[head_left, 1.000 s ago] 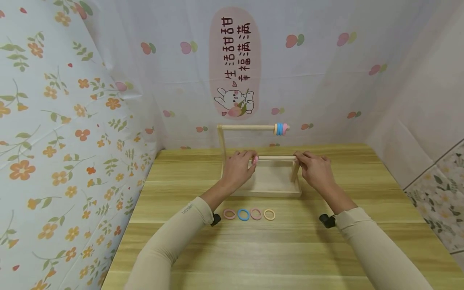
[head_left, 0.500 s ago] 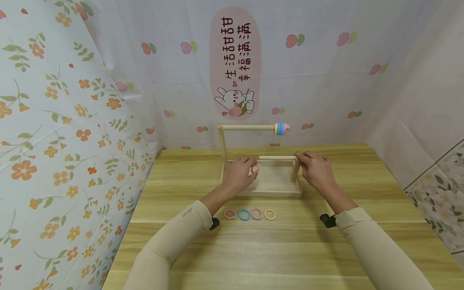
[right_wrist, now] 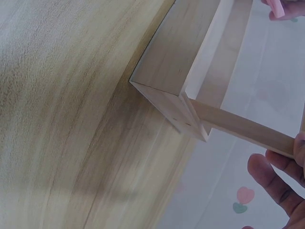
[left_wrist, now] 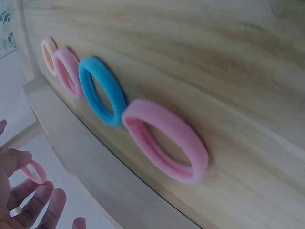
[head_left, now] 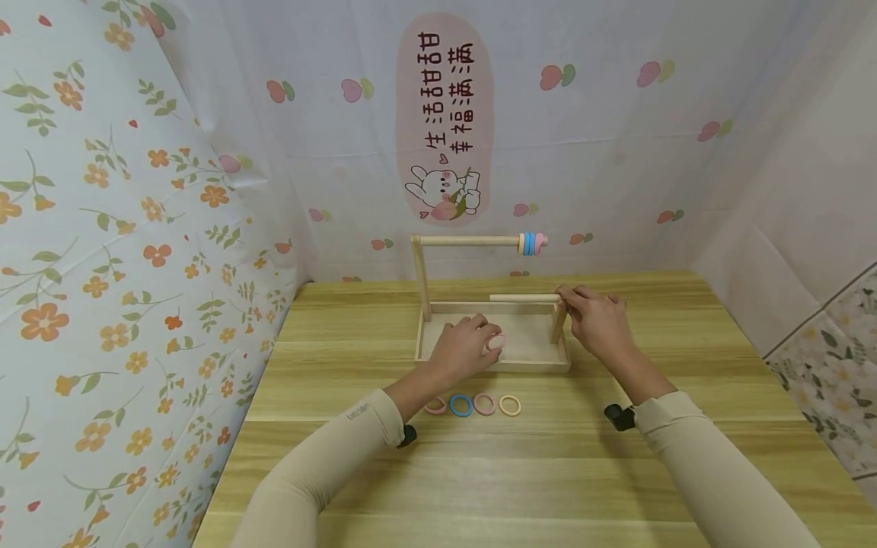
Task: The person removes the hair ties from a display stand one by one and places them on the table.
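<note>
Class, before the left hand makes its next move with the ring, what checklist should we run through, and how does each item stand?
1. Pink ring secured: ok; the left hand pinches it.
2. Ring clear of the lower bar: ok; it is apart from the bar's free end.
3. Right hand on the rack: ok; it pinches the short post near its top.
4. Firmness of that grip: cannot tell.
5. Rings on the upper bar well back from its free end: not ok; all four sit bunched near it.
6. Loose rings flat on the table: ok; four lie in a row.
</note>
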A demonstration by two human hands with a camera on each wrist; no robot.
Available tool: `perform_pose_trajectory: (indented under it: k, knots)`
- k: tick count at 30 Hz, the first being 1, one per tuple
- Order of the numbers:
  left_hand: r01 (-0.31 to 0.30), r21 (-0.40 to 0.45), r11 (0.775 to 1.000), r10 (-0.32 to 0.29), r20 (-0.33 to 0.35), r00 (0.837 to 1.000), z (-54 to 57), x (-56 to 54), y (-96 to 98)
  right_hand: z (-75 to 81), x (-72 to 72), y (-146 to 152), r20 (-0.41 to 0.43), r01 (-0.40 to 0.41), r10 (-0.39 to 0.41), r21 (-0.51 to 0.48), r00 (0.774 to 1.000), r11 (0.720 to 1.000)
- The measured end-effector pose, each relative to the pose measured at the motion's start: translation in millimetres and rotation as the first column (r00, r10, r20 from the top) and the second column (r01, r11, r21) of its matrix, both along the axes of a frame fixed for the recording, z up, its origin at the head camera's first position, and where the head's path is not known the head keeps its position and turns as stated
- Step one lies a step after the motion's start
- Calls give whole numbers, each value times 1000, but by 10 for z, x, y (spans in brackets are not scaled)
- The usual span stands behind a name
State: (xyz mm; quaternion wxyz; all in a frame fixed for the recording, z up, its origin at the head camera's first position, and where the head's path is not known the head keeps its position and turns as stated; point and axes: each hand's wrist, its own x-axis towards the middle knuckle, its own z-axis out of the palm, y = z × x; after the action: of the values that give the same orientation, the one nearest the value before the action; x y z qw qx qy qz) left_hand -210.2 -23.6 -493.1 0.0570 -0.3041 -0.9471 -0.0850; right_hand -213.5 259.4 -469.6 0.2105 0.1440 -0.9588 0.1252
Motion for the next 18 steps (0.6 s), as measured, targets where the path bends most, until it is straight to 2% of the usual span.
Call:
perform_pose_trajectory:
  k: [4, 13, 18]
  knots:
    - [32, 16, 999, -32, 6, 999, -13, 56, 48, 7, 2, -5, 4, -1, 1, 4, 1000, 1000]
    - [111, -13, 994, -111, -11, 994, -40, 186, 173, 21, 7, -9, 28, 3, -3, -2, 1000, 1000]
    - [147, -1, 989, -147, 8, 989, -40, 262, 238, 22, 10, -11, 21, 6, -6, 1, 1000, 1000]
